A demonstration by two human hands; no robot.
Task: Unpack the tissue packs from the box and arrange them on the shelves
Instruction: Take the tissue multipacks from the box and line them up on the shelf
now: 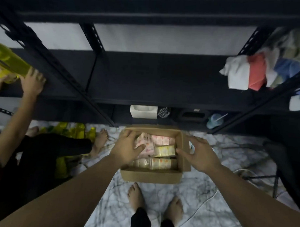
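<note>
An open cardboard box [150, 176] sits on the marble-patterned floor in front of my feet. It holds pink tissue packs [162, 140] at the back and yellow tissue packs [165, 151] in the middle and front rows. My left hand [126, 149] reaches into the box's left side, fingers spread over a pink pack; whether it grips is unclear. My right hand [199, 154] hovers open over the box's right wall, thumb near the yellow packs. The black metal shelf [155, 83] directly above the box is bare in its middle.
Another person at the left places a yellow-green package [9, 64] on the shelf with a hand [32, 83]; more yellow packages [73, 132] lie on the floor. Folded clothes [249, 74] fill the shelf's right end. A white tissue box [143, 111] and blue cup [214, 120] stand on the lowest shelf.
</note>
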